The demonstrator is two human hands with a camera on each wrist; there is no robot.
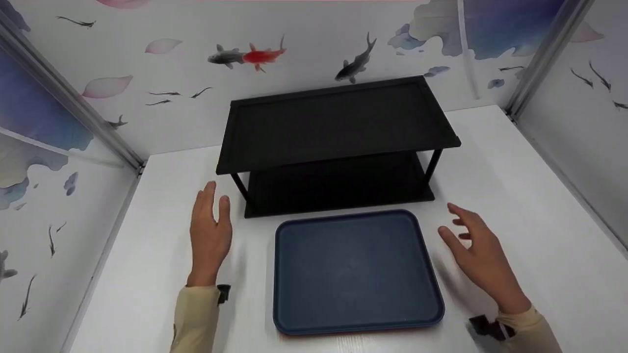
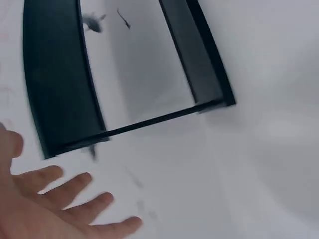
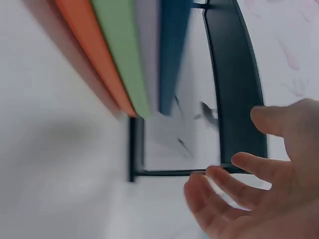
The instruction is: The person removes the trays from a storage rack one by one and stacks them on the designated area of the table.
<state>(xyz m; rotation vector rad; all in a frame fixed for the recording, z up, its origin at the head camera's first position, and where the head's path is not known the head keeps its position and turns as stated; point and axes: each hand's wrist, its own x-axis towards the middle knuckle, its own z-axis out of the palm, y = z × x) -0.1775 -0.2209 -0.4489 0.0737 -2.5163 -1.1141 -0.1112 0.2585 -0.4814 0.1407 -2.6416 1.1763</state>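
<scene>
A dark blue tray tops what look like white, green and orange ones, before a black shelf.

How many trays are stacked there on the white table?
4, by their edges in the right wrist view: orange tray at the bottom, green tray, white tray, blue tray on top. The head view shows mainly the blue one; more could be hidden.

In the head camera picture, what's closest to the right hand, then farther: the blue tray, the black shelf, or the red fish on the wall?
1. Blue plastic tray, just left of the right hand.
2. Black two-tier shelf, behind the tray.
3. Red fish picture, on the back wall.
</scene>
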